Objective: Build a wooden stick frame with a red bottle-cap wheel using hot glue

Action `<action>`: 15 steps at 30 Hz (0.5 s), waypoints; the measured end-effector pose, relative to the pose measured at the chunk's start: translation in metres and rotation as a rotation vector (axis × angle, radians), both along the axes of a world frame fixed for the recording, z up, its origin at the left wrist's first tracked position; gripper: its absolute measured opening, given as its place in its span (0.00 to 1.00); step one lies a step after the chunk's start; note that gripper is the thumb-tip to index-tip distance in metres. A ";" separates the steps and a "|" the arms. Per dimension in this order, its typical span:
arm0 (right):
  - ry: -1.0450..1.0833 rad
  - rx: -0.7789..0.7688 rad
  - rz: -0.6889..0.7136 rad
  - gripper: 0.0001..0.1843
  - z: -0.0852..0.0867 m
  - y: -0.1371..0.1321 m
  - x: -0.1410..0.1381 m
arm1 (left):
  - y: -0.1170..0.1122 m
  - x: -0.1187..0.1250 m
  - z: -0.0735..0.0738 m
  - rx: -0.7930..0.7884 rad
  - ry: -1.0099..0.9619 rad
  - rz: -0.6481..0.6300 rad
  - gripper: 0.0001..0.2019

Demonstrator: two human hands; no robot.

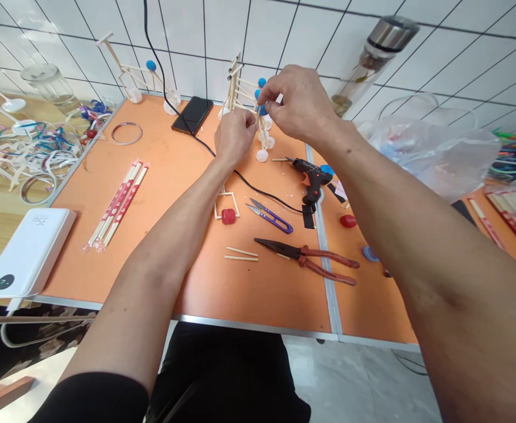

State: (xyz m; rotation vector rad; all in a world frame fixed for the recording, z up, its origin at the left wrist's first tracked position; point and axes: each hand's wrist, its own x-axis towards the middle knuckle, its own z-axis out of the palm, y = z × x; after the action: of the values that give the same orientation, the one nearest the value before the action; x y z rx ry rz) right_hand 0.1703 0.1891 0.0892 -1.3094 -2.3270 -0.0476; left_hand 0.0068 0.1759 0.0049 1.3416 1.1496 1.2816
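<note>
A small model of pale wooden sticks (233,82) with blue round caps (262,83) and white round discs (262,155) stands at the back of the orange table. My left hand (236,134) is closed at its near side, its fingertips against the sticks. From the right, my right hand (300,103) reaches over with thumb and forefinger pinched at the model, beside the blue caps. My fingers hide part of the joint there. A similar stick model (137,70) with one blue cap stands at the back left.
A black glue gun (308,179) lies right of centre, its cord crossing the table. Nearer are purple-handled snips (272,217), red-handled pliers (314,257) and a stick frame (226,202) with a red piece. Wrapped chopsticks (119,205), a phone (192,115) and a white power bank (29,249) lie left.
</note>
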 end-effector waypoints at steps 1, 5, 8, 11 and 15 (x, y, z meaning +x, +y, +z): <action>-0.004 -0.001 -0.001 0.19 0.000 0.000 0.000 | 0.000 0.000 0.000 -0.022 -0.022 -0.016 0.14; -0.015 -0.005 -0.022 0.19 0.001 -0.001 0.000 | -0.001 0.000 0.001 -0.063 -0.045 -0.037 0.11; -0.017 -0.014 -0.021 0.18 0.002 -0.002 0.000 | -0.002 0.000 0.001 -0.038 -0.036 0.016 0.11; 0.009 -0.010 -0.032 0.18 0.003 -0.004 0.002 | -0.005 0.000 0.004 -0.021 -0.026 0.024 0.11; 0.042 0.028 -0.028 0.18 0.006 -0.010 0.007 | -0.011 -0.003 0.014 -0.056 -0.051 0.041 0.11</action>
State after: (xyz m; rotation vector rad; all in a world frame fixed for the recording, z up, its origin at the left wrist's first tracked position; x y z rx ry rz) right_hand 0.1776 0.1786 0.0954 -1.3169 -2.2648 -0.0606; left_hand 0.0036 0.1651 0.0191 1.2432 1.1744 1.2959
